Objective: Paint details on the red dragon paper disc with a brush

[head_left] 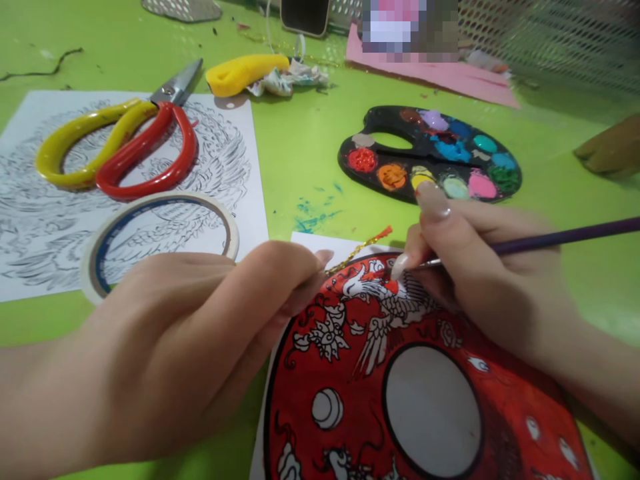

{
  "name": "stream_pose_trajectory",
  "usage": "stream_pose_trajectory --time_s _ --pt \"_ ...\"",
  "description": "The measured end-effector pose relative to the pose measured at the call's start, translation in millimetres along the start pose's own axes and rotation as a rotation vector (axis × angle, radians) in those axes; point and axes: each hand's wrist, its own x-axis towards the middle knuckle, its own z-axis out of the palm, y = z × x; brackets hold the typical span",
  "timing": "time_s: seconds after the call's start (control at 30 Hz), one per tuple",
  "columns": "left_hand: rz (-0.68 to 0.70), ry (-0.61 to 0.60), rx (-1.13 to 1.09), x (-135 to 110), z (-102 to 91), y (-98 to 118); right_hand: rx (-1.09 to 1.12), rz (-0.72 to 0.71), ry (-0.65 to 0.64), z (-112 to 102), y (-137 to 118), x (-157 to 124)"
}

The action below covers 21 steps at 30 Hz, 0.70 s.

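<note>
**What does the grip show?** Right hand [480, 273] clamped on a paintbrush [560, 239], tip at the red painted sheet [400, 400] beneath; left hand [190, 347] beside it, fingers together on the sheet, clamping unclear.

**What lies beyond?** Paint palette [430, 153] past the right fingertips; masking tape [160, 243] and scissors [117, 147] beyond the left hand.

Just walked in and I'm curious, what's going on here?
A person's right hand holds a purple-handled paintbrush, its tip at a white bird on a red-painted paper sheet, while the left hand rests on the sheet's upper edge. Beyond lie a paint palette with many colours and a line-drawing sheet bearing red-and-yellow-handled scissors and a roll of tape.
</note>
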Motion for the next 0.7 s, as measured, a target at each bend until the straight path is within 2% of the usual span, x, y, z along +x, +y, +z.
stream_pose_trajectory --time_s 0.1,0.27,0.53,0.7 --pt "0.107 -0.086 0.047 1.2 -2.8 -1.0 0.057 0.039 -0.072 -2.0 0.1 -1.3" --pt "0.033 -0.051 0.089 -1.7 -4.1 4.8 0.001 -0.003 -0.115 -5.2 -1.2 -0.4" --pt "0.044 -0.044 0.098 -2.4 -4.4 7.4 -0.067 -0.012 -0.066 -7.7 1.3 -2.1" --pt "0.046 -0.034 0.086 -3.9 -3.3 7.2 -0.047 0.008 -0.102 -7.1 1.8 -2.1"
